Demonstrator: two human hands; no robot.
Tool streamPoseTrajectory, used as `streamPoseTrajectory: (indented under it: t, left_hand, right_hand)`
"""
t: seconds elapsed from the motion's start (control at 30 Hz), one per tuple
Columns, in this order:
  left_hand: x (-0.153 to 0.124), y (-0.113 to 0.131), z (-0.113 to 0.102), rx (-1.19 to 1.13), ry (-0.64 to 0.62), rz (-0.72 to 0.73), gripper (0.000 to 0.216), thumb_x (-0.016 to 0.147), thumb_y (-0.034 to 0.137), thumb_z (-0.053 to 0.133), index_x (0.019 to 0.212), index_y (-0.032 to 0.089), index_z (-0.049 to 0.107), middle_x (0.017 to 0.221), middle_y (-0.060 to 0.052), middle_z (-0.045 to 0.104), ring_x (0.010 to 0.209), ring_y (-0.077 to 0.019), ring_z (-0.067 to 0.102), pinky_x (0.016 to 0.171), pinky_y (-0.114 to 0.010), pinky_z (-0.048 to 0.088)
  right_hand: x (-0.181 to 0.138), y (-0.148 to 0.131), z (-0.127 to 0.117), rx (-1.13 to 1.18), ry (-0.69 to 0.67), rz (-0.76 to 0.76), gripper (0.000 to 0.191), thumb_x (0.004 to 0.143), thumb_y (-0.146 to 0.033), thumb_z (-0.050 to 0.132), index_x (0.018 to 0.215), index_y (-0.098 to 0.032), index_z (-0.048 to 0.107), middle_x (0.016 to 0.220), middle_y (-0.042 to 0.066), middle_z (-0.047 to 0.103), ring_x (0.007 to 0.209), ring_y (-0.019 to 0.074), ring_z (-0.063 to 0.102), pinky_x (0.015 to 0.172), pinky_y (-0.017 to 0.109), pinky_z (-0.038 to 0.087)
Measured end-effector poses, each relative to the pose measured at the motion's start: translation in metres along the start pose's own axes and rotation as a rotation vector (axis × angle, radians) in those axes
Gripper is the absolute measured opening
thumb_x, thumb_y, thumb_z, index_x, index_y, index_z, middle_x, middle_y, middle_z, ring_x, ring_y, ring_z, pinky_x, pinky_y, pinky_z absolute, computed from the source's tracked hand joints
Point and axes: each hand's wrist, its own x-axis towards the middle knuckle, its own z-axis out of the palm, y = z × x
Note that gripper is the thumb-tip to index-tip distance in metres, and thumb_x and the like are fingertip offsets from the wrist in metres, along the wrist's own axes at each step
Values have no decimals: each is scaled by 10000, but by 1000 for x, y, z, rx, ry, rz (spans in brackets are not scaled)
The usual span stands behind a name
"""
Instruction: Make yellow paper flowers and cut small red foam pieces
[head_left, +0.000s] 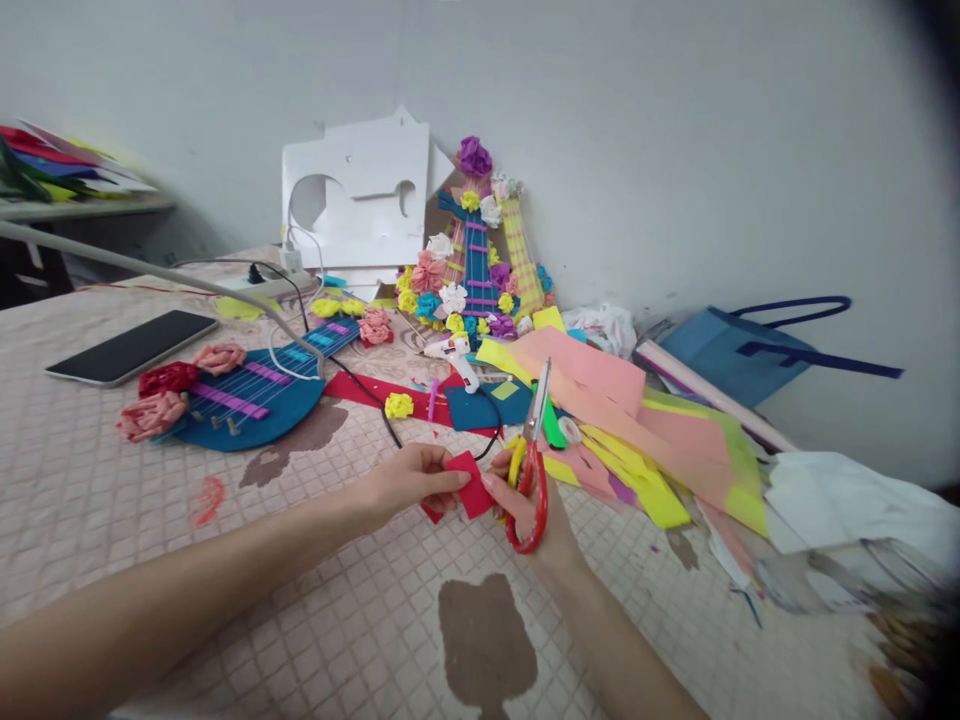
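Behind the table [337, 620] with little squares all over it, a plain gray wall [600, 110] is seen. Nearer than the white glue gun [457, 352], a small red piece [474, 487] is pinched on one side by the left hand [415, 477] and on the other by the right hand [556, 522], where red and yellow scissors [533, 455] are held too, with their tips pointed away. Left of the glue gun, a blue toy guitar [296, 412] with flowers [152, 414] is laid flat, and right of the glue gun, big pink and yellow sheets [596, 378] are piled.
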Motion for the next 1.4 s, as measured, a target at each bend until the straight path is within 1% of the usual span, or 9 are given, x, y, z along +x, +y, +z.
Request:
streamPoseTrajectory:
  t: [0.13,0.23,0.43,0.67,0.83,0.9,1.03,1.2,1.4]
  left_hand:
    - [4,-5,-4,29,-44,38,392,616,477,755,687,132,583,577,0,631,515,-96,568,521,-211,469]
    - [6,-7,-6,75,-60,58,398,610,477,756,684,130,576,580,5,622,521,-98,570,523,-217,475]
    - [4,-6,-3,71,-50,108,356,684,455,711,731,136,561,619,3,619,550,-104,572,518,-215,459]
    - [2,3,-5,50,66,123,294,717,388,696,665,136,553,595,16,600,538,-84,538,522,-191,399]
    - [1,5,-5,8,-41,80,311,694,406,723,767,140,580,685,-3,630,602,-120,586,543,-221,440]
    - [2,2,-5,-10,-56,60,319,697,418,720,765,140,580,678,-8,637,580,-118,586,526,-218,435]
    - [5,-3,-6,-19,12,76,317,698,415,721,691,128,586,607,-7,628,518,-91,549,495,-195,388]
    - [4,1,-6,-30,61,89,311,674,405,735,726,121,620,639,-19,639,531,-98,552,504,-202,385]
    - [4,3,-7,-76,151,104,229,694,344,720,733,130,648,656,-8,630,568,-105,554,523,-201,402]
  right_hand:
    - [-2,1,0,-25,-3,26,283,725,-376,692,861,-205,513,603,-66,545,417,71,465,390,191,373]
    - [-2,-2,2,-43,-20,20,286,696,-333,712,869,-206,523,634,-57,573,431,74,482,405,197,399]
    - [-4,-7,4,-57,-13,15,244,717,-323,681,860,-210,519,653,-45,580,429,74,466,387,195,374]
    - [-5,-1,3,-52,-37,36,276,720,-350,697,887,-205,533,674,-43,571,448,75,472,413,199,410]
    - [-6,-1,4,-91,-61,16,262,716,-329,698,884,-197,546,698,-30,570,514,90,496,452,202,413]
    - [-8,-3,6,-118,-71,0,260,702,-322,704,872,-196,553,698,-24,573,536,101,510,472,211,417]
    - [-10,-8,11,-155,-91,-7,268,675,-343,711,841,-193,561,712,-4,595,572,122,539,500,228,439]
    - [-10,-9,12,-170,-122,8,258,695,-357,692,850,-191,570,698,-7,581,538,112,510,475,222,423]
    - [-9,-5,12,-166,-90,25,257,663,-311,711,841,-199,564,692,-16,568,555,121,518,453,215,412]
